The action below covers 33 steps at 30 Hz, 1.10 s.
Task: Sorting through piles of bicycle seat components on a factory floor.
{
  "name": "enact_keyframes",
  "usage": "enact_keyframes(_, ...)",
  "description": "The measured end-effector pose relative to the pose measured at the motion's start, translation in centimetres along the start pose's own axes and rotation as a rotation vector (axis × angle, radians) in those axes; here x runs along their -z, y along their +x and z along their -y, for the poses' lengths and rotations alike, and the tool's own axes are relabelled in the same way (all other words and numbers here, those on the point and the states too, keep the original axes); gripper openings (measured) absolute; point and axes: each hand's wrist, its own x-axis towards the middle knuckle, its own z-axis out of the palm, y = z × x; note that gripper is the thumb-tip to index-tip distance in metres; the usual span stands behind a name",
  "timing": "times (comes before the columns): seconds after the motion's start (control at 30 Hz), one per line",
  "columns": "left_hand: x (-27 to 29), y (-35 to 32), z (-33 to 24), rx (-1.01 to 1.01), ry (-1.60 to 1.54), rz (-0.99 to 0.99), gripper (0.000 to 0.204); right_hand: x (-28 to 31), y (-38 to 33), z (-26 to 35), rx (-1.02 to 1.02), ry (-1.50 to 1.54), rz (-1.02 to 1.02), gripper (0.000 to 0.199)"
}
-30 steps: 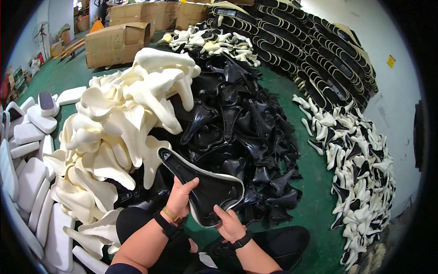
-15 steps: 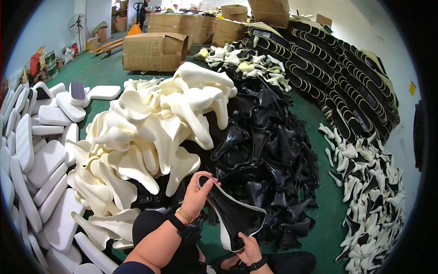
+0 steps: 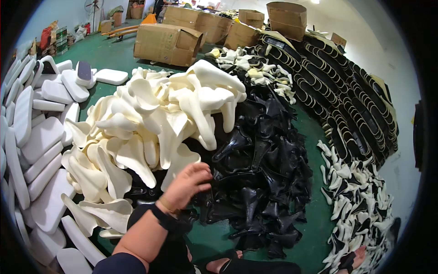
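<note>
My left hand [image 3: 186, 183] hovers over the front of the cream saddle foam pads [image 3: 175, 125], beside the black saddle shells [image 3: 255, 192]. It is empty, with slightly curled fingers apart. Far to the lower right, my right hand [image 3: 359, 258] reaches to the pile of joined saddles [image 3: 353, 205], black shells with white foam. Its fingers are small and partly lost near the picture's rim, so whether it holds anything cannot be made out.
White padded slabs [image 3: 43, 137] are heaped at the left. Stacked black pieces with pale curved edges [image 3: 337, 86] rise along the right wall. Cardboard boxes [image 3: 166, 44] stand behind the piles. An orange pallet jack [image 3: 122, 31] and a fan [image 3: 92, 5] are farther back.
Both hands were holding a black saddle shell with white foam in front of me. My left hand has let go; my right hand has moved far right to the saddle pile. The view has shifted.
</note>
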Motion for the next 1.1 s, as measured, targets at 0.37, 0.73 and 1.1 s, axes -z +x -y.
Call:
enact_keyframes(0.37, 14.6, -1.7, -6.3, -0.141, 0.860, -0.495, 0.033, -14.6, -33.3, -33.7, -0.945, -0.730, 0.665, 0.027)
enact_keyframes(0.73, 21.5, 0.0, -1.4, -0.284, 2.551, -0.190, 0.050, 1.7, -43.1, -50.5, -1.340, -1.112, -0.045, 0.046)
enact_keyframes(1.1, 13.9, 1.1, -5.7, -0.408, 2.182, -0.287, 0.060, -4.3, -40.0, -48.1, -0.954, -0.703, 0.046, 0.020)
